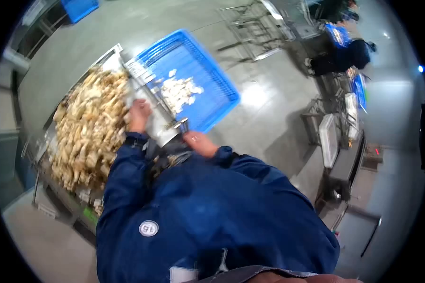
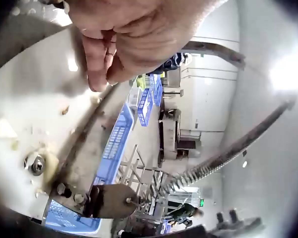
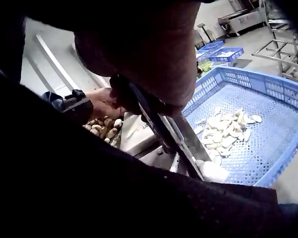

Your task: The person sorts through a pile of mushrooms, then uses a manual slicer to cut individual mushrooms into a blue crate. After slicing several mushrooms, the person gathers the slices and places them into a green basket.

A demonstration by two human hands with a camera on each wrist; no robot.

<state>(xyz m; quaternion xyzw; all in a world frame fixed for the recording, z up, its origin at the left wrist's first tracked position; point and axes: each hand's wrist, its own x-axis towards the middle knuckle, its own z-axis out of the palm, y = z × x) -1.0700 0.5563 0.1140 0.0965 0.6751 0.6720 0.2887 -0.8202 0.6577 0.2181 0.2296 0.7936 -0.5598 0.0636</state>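
My left hand (image 1: 139, 115) is over the pale cutting board (image 1: 160, 126), beside a big pile of whole cream-brown mushrooms (image 1: 89, 127). In the left wrist view its fingers (image 2: 95, 67) are bent down toward the board, fingertips close over it; I cannot tell whether they pinch anything. My right hand (image 1: 200, 143) grips the dark lever (image 3: 151, 116) of a hinged cutter along the board's edge. A curved arm with a coil spring (image 2: 174, 181) rises from the cutter's hinge end (image 2: 114, 201). Pale mushroom slices (image 1: 179, 92) lie in a blue basket (image 1: 224, 85) beyond the blade.
Small scraps and a metal bolt (image 2: 36, 164) are on the board. A metal rack (image 1: 257, 33) stands on the floor past the basket. At the far right another person (image 1: 344, 59) works at a table with blue crates. Another blue crate (image 1: 79, 8) is at the top left.
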